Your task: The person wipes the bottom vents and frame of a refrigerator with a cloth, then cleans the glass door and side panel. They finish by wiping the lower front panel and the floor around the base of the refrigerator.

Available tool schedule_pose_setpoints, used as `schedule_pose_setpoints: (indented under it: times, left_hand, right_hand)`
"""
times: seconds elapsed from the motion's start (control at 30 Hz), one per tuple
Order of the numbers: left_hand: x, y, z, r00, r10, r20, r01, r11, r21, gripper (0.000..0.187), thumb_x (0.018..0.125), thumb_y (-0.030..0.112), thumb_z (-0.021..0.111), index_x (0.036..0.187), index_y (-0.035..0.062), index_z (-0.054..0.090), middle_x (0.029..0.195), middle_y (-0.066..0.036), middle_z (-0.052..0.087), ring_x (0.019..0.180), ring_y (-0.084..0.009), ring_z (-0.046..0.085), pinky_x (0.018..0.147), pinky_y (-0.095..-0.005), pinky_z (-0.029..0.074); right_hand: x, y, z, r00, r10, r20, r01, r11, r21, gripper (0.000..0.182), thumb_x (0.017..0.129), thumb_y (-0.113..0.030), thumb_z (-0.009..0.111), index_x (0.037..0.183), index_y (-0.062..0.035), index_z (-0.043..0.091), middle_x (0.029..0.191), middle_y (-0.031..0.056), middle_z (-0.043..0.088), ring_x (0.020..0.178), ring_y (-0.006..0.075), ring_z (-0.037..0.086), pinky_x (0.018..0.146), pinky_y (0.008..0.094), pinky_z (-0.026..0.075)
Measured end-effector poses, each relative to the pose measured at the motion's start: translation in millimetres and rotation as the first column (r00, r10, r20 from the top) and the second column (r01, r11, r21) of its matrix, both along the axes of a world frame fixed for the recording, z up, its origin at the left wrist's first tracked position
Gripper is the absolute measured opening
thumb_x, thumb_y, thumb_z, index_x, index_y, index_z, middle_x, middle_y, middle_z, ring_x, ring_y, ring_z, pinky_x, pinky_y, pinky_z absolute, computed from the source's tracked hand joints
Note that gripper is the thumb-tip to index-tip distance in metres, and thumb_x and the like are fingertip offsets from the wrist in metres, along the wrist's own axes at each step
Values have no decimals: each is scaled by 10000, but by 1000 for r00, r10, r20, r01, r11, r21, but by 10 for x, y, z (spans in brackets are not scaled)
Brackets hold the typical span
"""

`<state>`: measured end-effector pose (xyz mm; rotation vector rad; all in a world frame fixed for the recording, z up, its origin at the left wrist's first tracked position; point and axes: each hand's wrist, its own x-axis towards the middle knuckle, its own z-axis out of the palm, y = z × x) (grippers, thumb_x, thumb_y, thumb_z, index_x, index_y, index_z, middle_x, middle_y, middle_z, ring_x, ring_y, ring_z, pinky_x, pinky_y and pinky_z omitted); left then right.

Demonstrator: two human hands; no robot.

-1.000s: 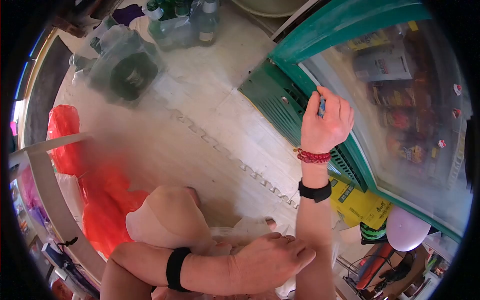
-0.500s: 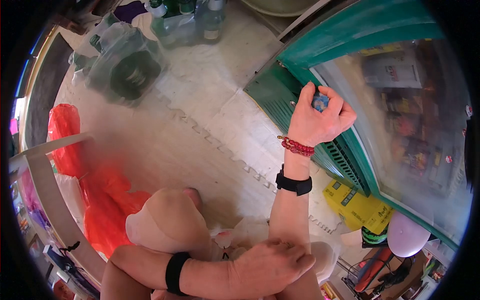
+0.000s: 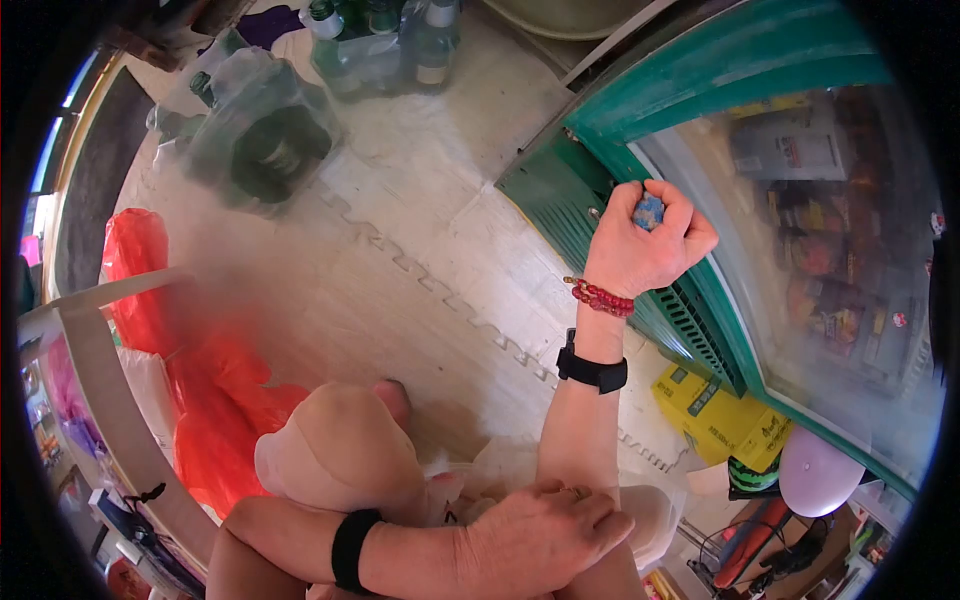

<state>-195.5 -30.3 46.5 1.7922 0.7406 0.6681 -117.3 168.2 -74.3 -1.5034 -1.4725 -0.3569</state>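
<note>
My right hand (image 3: 648, 240) is raised in front of the green-framed glass door of a cabinet (image 3: 690, 190). Its thumb and curled fingers close round a small blue lump with whitish patches (image 3: 648, 211); most of the lump is hidden in the fist. A red bead bracelet (image 3: 600, 298) and a black strap (image 3: 592, 372) circle that wrist. Across the right forearm near the elbow lies my left hand (image 3: 545, 540), fingers curled over it, with a ring on one finger. Another black band (image 3: 355, 550) sits on the left wrist.
Plastic-wrapped green bottles (image 3: 275, 150) stand on the pale mat floor (image 3: 430, 210). A red plastic bag (image 3: 225, 400) lies at left beside a shelf (image 3: 110, 400). Below the cabinet are a yellow box (image 3: 715, 410) and a pale purple balloon (image 3: 815, 470). Packages show behind the glass.
The view has shifted slightly, so most things sit a little lower and to the right. My right thumb and fingers have moved slightly around the blue lump. My left hand stays on the forearm.
</note>
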Motion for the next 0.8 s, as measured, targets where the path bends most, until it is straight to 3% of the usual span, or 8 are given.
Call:
schedule_pose_setpoints:
  times: [0.23,0.6,0.8]
  left_hand:
    - [-3,-40,22,999,-22,-28,22,1000,-2,492,670,170,556,1143,34,522,967,-77,568,852,-203,610,727,-293,499]
    - [15,-78,36,998,38,-55,-35,998,50,456,696,157,549,1138,48,530,948,-61,572,838,-196,610,733,-294,495]
    - [-36,-59,78,998,3,-65,-1,999,36,491,666,170,564,1140,52,529,957,-63,579,860,-192,611,759,-304,491]
  right_hand:
    - [-27,11,30,999,15,-40,-14,999,28,200,606,-37,723,741,-116,599,834,71,452,743,218,476,624,330,429]
    - [-100,25,15,995,-98,9,98,995,31,224,598,-73,732,756,-119,580,847,82,447,779,235,476,629,344,436]
    - [1,-18,32,1000,21,-18,-21,999,-23,199,613,-63,717,758,-111,589,850,84,456,761,224,483,629,338,435]
